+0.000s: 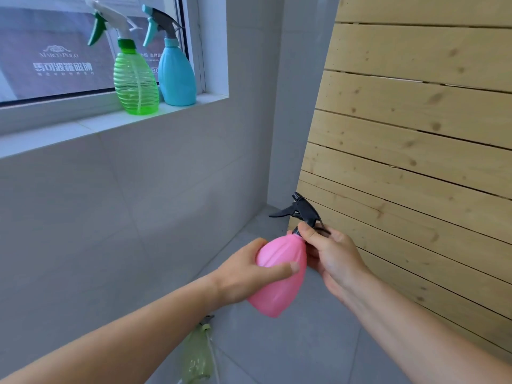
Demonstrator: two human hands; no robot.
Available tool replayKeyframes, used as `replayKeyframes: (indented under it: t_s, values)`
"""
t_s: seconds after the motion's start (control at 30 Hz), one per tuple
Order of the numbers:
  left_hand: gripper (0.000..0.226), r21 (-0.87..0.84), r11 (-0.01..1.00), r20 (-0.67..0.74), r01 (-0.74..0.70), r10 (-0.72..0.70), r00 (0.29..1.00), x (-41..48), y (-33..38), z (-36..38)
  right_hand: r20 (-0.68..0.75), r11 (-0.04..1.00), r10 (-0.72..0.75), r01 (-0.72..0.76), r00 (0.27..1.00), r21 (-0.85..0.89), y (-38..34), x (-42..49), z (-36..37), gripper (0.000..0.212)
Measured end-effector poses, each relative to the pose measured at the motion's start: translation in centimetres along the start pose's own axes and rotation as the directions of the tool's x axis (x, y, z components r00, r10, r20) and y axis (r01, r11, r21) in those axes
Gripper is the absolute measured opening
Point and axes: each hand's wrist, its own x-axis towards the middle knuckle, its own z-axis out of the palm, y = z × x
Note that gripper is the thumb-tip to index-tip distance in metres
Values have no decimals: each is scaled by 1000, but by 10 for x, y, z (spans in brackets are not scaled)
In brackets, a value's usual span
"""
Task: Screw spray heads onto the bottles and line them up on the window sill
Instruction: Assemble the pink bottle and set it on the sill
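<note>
A pink bottle (278, 275) is held tilted in mid-air, with my left hand (243, 275) wrapped around its body. My right hand (329, 253) pinches the collar of the black spray head (300, 210) that sits on the bottle's neck. On the white window sill (83, 126) at the upper left stand two bottles side by side with heads on: a clear green bottle (135, 81) with a white and green head, and a light blue bottle (177, 73) with a grey and teal head.
A pale yellow-green bottle (195, 356) lies on the grey floor below my left forearm, partly hidden. A slatted wooden panel (415, 134) leans at the right. Grey tiled wall runs under the sill.
</note>
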Motion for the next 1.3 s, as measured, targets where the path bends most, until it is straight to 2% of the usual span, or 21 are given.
replayKeyframes:
  t_s: [0.07,0.13,0.3,0.47,0.6,0.77,0.87,0.9,1.0,1.07,1.17,1.3]
  values:
    - [68,-193,979,134,64,-38,990,-2,-3,-2,53,1000,15,-17,998,26,-4,-1,-1,7]
    - [59,-269,959,195,91,-38,980,-2,-5,-2,104,999,27,-32,994,42,-6,-4,-2,10]
    - [72,-227,973,70,29,-13,997,1,-1,3,61,998,22,-25,998,59,-8,-4,2,2]
    - [71,-120,993,-24,2,-5,1000,0,3,8,54,998,18,-22,998,66,-9,-2,-2,8]
    - [75,-197,980,45,32,-24,999,-2,5,5,77,999,24,-27,997,37,-11,-1,-3,16]
    - [59,-346,934,66,86,-68,996,-5,3,-3,134,1000,14,-13,991,-6,-14,-3,-2,43]
    - [55,-382,922,8,61,-63,998,-6,7,-9,159,999,-20,24,987,-24,-11,-6,-1,21]
    - [55,-383,923,-31,39,-55,998,-7,9,-12,170,998,-31,40,985,-53,-10,-8,1,20]
    - [52,-384,922,-163,-45,-20,986,-12,18,-25,220,964,-90,140,971,-225,-10,-15,13,20]
    - [42,-390,915,-204,-103,24,979,-17,25,-37,271,933,-137,216,953,-289,-17,-21,28,25]
    - [44,-401,897,-253,-188,89,963,-27,35,-63,360,905,-199,312,911,-289,-36,-21,57,31]
    - [51,-333,897,-395,-291,147,907,-39,44,-113,473,891,-224,375,852,-253,-59,-7,110,34]
